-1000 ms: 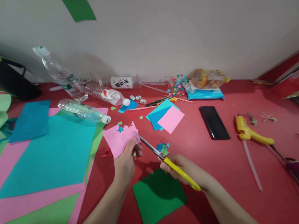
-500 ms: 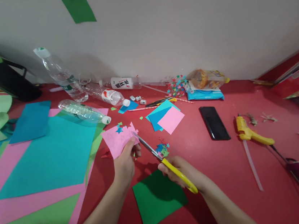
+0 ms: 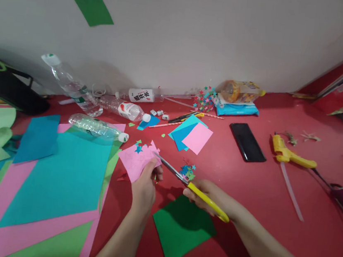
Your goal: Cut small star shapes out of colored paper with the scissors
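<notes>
My left hand (image 3: 147, 179) pinches a piece of pink paper (image 3: 132, 163) by its right edge; faint drawn lines show on it and its upper edge is cut unevenly. In my right hand (image 3: 208, 195) is a pair of yellow-handled scissors (image 3: 206, 200), whose blades reach the paper's right side by my left fingertips. Whether the blades are apart I cannot tell. A small pile of cut paper stars (image 3: 188, 171) lies just beyond my right hand. Below the scissors a dark green square of paper (image 3: 182, 230) rests on the red table (image 3: 239, 187).
Large coloured sheets (image 3: 61, 186) cover the left side. Several plastic bottles (image 3: 96, 127) lie toward the wall. A black phone (image 3: 247, 142), a yellow glue gun (image 3: 293, 154) and a blue wipes pack (image 3: 238, 108) are at the right. Smaller paper squares (image 3: 198, 138) lie ahead.
The whole view has shifted slightly, so things appear a little further right. Both hands, the pink paper and the scissors keep nearly the same positions relative to each other.
</notes>
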### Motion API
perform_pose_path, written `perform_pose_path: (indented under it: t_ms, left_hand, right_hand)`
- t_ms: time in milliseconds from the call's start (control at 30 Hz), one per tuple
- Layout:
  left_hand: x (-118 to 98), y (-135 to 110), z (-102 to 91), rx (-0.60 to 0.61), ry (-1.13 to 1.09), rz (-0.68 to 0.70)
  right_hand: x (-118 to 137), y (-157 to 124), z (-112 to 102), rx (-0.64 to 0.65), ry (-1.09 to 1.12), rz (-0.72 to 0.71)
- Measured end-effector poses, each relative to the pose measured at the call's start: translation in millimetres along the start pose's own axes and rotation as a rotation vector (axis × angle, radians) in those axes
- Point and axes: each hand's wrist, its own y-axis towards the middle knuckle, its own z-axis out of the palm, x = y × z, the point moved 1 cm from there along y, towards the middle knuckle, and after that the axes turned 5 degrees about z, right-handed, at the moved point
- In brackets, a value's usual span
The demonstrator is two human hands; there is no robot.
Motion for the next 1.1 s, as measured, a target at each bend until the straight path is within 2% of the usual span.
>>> perform_pose_path:
  t_ms: [300,500,900,1100]
  left_hand:
    - [-1.0,-0.8,0.4,-0.001,-0.004,-0.007]
    - [-0.6,-1.8,-0.3,-0.010,0.006,-0.028]
    - [-2.1,-2.2,2.5,-0.008,0.005,-0.030]
    - [-0.9,-2.0,2.1,-0.017,0.018,-0.042]
  right_hand:
    - [11.3,-10.4,1.6,-0.043,-0.059,0.039]
    - [6.5,-7.1,0.2,-0.022,-0.013,0.050]
    - [7.3,-7.3,-1.1,-0.051,-0.100,-0.027]
    - [9.1,-7.9,-1.9,-0.052,-0.120,0.036]
